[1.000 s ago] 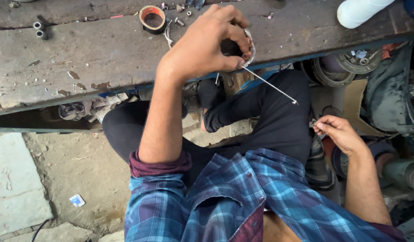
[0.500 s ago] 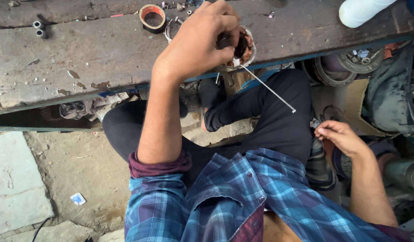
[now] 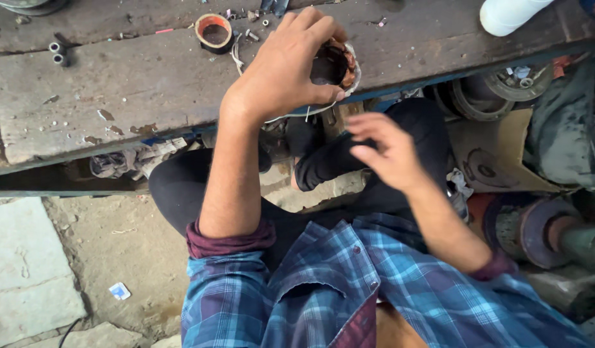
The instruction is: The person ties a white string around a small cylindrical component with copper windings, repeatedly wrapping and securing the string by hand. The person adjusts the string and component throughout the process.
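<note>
The left hand (image 3: pixel 288 64) grips a round motor winding (image 3: pixel 339 64) at the wooden bench's (image 3: pixel 149 84) front edge. The right hand (image 3: pixel 388 151), fingers loosely spread, hovers just below it, holding nothing visible.

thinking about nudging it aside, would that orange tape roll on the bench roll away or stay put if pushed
The orange tape roll lies flat on the wooden bench, so it would probably slide, not roll. It looks small and hollow, likely light. Nearby scattered screws might snag it.

The counter (image 3: pixel 136 84) is rough, worn wood, matt and stained. The motor stator (image 3: pixel 339 64) shows dull metal with coppery windings. The tape roll (image 3: pixel 214 32) looks glossy.
</note>
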